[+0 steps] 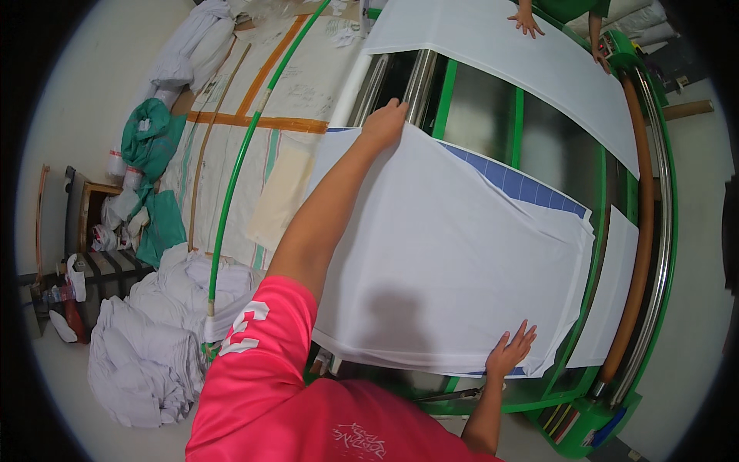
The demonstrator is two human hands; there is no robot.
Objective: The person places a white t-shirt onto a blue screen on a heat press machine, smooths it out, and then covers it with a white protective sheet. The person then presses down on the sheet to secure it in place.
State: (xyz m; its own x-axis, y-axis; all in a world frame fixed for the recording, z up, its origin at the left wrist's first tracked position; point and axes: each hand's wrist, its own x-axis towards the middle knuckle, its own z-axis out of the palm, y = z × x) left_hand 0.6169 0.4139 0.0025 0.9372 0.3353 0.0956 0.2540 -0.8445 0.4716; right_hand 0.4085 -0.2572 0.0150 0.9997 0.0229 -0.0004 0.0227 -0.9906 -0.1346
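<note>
A white fabric sheet [454, 254] lies over a blue gridded sheet [512, 181], which shows along the far edge and at the near right corner. My left hand [385, 123], arm stretched forward, is closed on the fabric's far left corner beside the metal rollers. The fabric puckers along its far right edge. Near the front edge, my right hand [510, 352] rests on the fabric with its fingers spread. Both sheets are on a green-framed machine [517, 127] with metal rollers [419, 85].
Across the machine, a co-worker's hand [526, 21] lies on another white sheet [493, 35]. A brown roller [640, 254] runs along the right. At left are a green pole [240, 154], a pile of white cloth [146, 354] and a taped covered surface [296, 85].
</note>
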